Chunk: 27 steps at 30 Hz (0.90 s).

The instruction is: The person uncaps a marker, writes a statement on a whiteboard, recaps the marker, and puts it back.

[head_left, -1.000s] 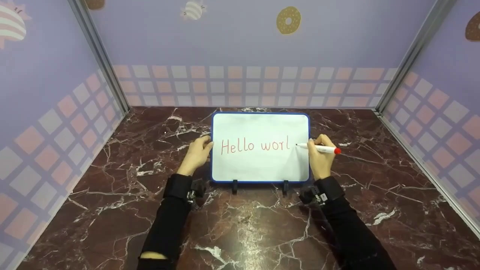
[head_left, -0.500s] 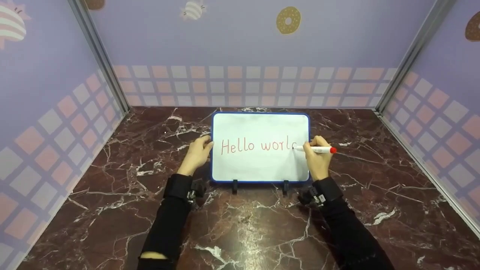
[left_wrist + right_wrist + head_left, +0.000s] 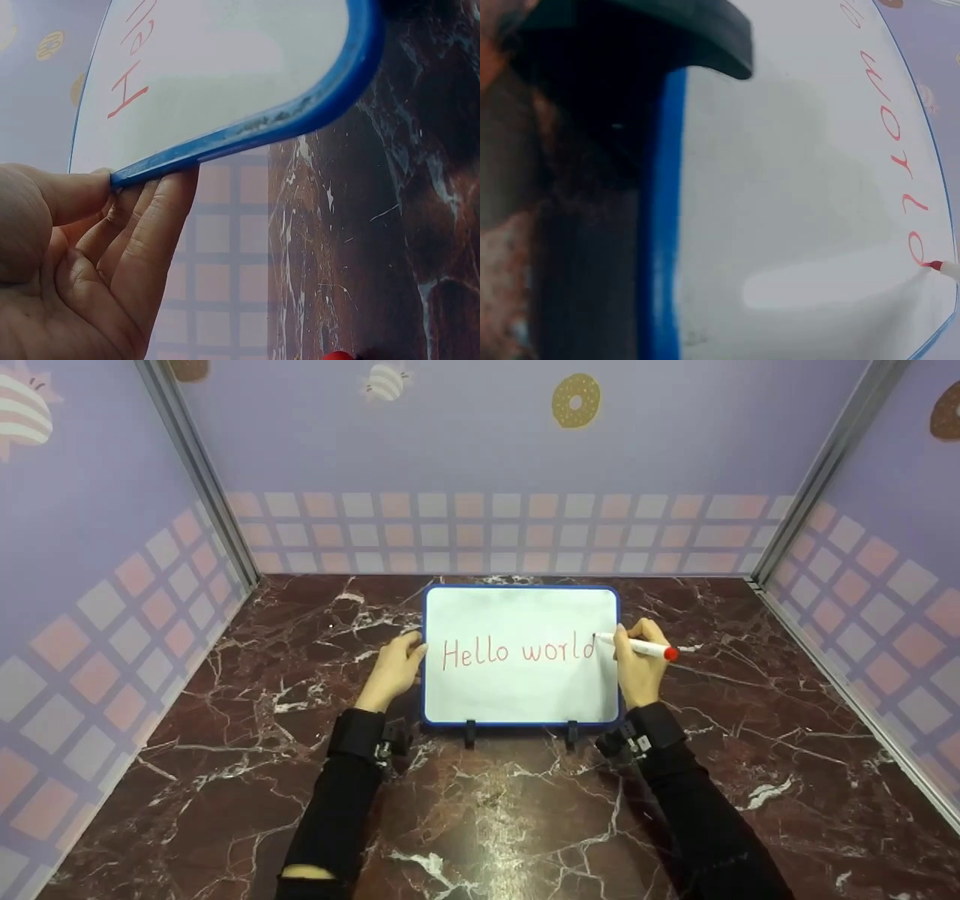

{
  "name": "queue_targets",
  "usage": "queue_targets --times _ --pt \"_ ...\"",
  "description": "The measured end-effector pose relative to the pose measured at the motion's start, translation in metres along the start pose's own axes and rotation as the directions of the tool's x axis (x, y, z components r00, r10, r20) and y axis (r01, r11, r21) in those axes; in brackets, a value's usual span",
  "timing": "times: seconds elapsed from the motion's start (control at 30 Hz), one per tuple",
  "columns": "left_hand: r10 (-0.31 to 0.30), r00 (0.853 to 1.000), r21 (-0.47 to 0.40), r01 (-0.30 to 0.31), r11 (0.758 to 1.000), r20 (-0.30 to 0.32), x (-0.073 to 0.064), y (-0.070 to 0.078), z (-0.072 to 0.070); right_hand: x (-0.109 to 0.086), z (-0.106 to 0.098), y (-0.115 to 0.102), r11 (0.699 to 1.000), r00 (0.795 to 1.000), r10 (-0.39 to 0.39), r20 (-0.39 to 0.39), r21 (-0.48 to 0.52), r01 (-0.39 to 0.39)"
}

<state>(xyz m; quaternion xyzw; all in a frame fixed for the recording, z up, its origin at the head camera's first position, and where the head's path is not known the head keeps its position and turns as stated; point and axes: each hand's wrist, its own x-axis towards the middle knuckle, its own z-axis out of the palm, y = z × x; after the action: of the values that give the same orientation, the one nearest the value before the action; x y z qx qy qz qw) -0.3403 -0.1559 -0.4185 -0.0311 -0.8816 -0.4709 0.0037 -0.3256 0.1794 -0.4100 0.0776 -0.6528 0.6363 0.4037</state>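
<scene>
A blue-framed whiteboard [image 3: 517, 694] stands on black feet, with "Hello world" written on it in red. At its left edge is my left hand [image 3: 394, 669]; in the left wrist view the thumb [image 3: 79, 196] lies in front of the frame and the fingers behind it. My right hand [image 3: 640, 669] grips a white marker [image 3: 651, 648] with a red end, beside the right edge. In the right wrist view the red marker tip [image 3: 934, 265] meets the last letter's stroke, while the hand itself is out of sight.
The board's two black feet [image 3: 470, 733] rest on a dark red marbled tabletop [image 3: 487, 817]. Lilac wall panels [image 3: 480, 450] surround the back and sides. A small red thing [image 3: 339, 355] shows at the bottom of the left wrist view.
The right hand moved the marker left, then up and slightly right. A red "d" now follows "worl". The left hand has stayed at the board's edge.
</scene>
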Motion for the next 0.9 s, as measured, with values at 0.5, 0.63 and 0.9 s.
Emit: queue_targets --times 0.5,0.63,0.9 --pt "0.003 1.0 0.002 -0.003 1.0 -0.022 0.0 -0.001 0.001 -0.01 -0.005 0.003 0.992 0.994 -0.102 0.034 -0.074 0.105" --pt "0.009 1.0 -0.01 -0.009 1.0 -0.023 0.001 -0.001 0.001 -0.011 -0.007 0.002 0.992 0.994 -0.106 0.03 -0.07 0.108" --pt "0.005 1.0 -0.015 -0.005 1.0 -0.02 0.0 -0.001 0.001 -0.005 -0.014 0.002 0.996 0.998 -0.06 -0.033 -0.061 0.058"
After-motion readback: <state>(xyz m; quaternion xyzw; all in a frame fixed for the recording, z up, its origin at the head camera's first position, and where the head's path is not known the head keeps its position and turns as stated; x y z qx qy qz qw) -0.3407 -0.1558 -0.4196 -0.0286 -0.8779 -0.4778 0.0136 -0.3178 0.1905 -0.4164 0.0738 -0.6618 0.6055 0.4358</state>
